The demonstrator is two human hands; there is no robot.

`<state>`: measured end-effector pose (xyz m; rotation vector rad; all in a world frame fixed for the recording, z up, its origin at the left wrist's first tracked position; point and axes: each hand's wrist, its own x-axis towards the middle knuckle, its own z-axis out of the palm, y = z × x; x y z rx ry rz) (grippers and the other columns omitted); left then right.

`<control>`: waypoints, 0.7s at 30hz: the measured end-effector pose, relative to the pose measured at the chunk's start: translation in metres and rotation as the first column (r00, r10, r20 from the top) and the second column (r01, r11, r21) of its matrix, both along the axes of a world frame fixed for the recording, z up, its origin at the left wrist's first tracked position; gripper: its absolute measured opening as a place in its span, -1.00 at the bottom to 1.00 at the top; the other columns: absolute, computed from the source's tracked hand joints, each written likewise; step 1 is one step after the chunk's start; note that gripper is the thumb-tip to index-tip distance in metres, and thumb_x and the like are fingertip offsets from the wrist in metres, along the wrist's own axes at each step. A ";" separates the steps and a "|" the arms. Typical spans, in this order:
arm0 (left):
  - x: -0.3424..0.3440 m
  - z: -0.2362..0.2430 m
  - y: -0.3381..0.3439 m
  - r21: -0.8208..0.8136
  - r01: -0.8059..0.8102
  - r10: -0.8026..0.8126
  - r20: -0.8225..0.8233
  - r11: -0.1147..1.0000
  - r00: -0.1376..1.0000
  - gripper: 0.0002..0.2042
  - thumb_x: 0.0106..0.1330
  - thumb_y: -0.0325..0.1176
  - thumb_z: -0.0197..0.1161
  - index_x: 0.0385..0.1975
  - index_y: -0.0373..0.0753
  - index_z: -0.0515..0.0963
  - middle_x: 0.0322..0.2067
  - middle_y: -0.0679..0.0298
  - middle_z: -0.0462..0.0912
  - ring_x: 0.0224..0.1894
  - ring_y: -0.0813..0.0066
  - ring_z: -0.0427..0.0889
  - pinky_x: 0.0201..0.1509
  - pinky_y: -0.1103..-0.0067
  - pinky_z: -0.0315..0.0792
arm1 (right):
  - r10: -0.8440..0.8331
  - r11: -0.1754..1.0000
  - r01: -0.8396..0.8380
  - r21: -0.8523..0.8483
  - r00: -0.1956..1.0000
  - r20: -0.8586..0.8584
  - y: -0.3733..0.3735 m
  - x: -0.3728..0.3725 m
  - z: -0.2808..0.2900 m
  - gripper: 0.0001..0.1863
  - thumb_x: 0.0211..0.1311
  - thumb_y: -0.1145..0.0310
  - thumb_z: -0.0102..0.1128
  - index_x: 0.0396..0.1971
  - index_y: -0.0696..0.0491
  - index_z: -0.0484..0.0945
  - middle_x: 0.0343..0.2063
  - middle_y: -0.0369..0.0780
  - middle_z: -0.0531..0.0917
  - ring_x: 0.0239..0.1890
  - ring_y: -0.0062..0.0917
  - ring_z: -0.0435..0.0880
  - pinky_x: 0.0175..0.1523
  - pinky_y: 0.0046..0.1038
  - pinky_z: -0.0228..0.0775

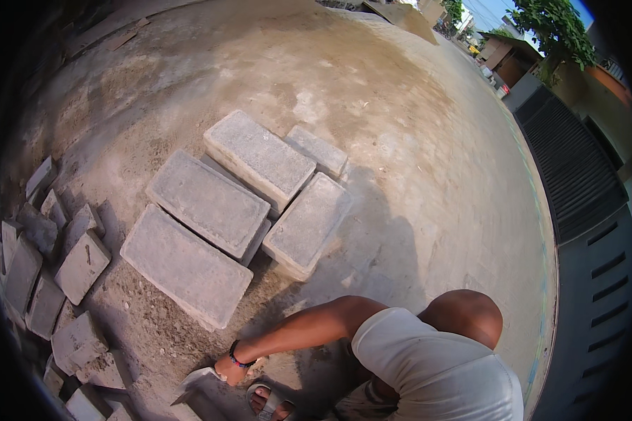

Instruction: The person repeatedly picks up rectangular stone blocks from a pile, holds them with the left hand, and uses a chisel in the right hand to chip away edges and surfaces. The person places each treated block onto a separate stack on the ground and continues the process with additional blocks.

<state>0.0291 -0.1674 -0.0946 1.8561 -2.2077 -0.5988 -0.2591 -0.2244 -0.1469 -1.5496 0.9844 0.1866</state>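
Neither of my hands is in view. A co-worker in a white shirt (435, 365) bends low at the bottom of the head view, one bare arm stretched to the left. That person's hand (232, 368), with a beaded band at the wrist, is down by the ground at a flat trowel-like blade (198, 379); its handle is hidden. Just beyond the arm lies a group of large grey concrete blocks (186, 266), some resting on others. A sandalled foot (268, 403) is beside the hand.
Broken block pieces (83, 266) are heaped along the left side. Sandy, dusty ground (372, 91) stretches away ahead. To the right, a dark slatted gate (572, 165) and a grey wall (600, 309) border the paved strip. A leafy tree (551, 31) stands far right.
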 end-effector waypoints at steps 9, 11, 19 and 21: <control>0.007 0.042 0.032 0.200 -0.375 0.425 -0.408 0.905 0.808 -0.15 -0.19 -0.43 0.47 0.24 -0.43 0.26 0.05 -0.12 0.46 0.10 0.07 0.46 0.29 0.31 0.25 | -0.312 0.910 0.332 -0.250 0.943 0.116 0.000 -0.029 0.098 -0.61 0.18 0.20 0.18 -0.24 0.26 0.40 -0.55 0.11 0.60 -0.41 0.06 0.62 -0.30 -0.05 0.42; 0.003 0.049 0.021 0.206 -0.332 0.380 -0.276 0.921 0.883 -0.15 -0.18 -0.30 0.51 0.21 -0.44 0.29 0.04 -0.01 0.49 0.11 0.18 0.46 0.26 0.37 0.28 | -0.424 0.868 0.444 -0.222 0.896 0.134 0.000 -0.034 0.126 -0.64 0.19 0.26 0.22 -0.20 0.24 0.40 -0.55 0.09 0.59 -0.42 0.03 0.63 -0.38 -0.13 0.39; 0.034 0.037 0.041 0.162 -0.297 0.337 -0.356 0.941 0.872 -0.20 -0.15 -0.25 0.53 0.16 -0.39 0.34 0.01 -0.08 0.50 0.08 -0.02 0.50 0.20 0.29 0.36 | -0.115 0.927 0.182 -0.328 0.970 0.213 0.041 0.019 0.151 -0.66 0.23 0.23 0.17 -0.23 0.22 0.38 -0.53 0.09 0.62 -0.42 0.09 0.62 -0.31 -0.01 0.45; 0.031 0.039 0.043 0.166 -0.295 0.336 -0.351 0.941 0.874 -0.21 -0.14 -0.25 0.52 0.16 -0.39 0.34 0.00 -0.08 0.51 0.08 -0.01 0.50 0.20 0.30 0.36 | -0.080 0.957 0.107 -0.271 0.991 0.109 0.061 0.023 0.120 -0.64 0.23 0.21 0.14 -0.23 0.24 0.38 -0.50 0.12 0.63 -0.38 0.12 0.62 -0.24 0.01 0.45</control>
